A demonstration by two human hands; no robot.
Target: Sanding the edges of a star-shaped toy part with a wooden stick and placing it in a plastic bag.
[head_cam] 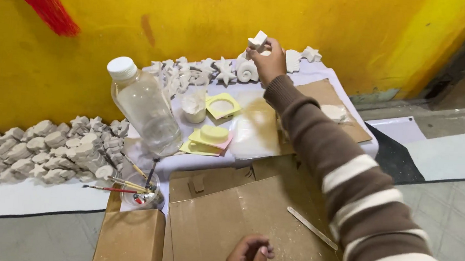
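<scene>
**White plaster star held at the back of the bench**

A white plaster star (258,41) is gripped between the fingers of the right hand (268,59), high in the upper middle of the frame, close to the yellow wall (208,14). The arm is stretched out from the lower right, clad in a brown sleeve with white stripes (349,177). Directly beneath the held piece, a row of white plaster casts (215,69), stars and shells among them, is laid along the far edge of the bench (313,71).

The left hand (246,257) is seen at the bottom centre, loosely curled with nothing in it, resting over a sheet of cardboard (237,218) dusted with white powder. A flat wooden stick (312,227) is lying just to the right of it.

In the middle of the frame, yellow moulds (213,134) are set beside a clear plastic bottle with a white cap (144,105). A small glass cup with paintbrushes (143,192) is placed below the bottle. At the left, a heap of further white casts (51,150) is piled against the wall.
</scene>
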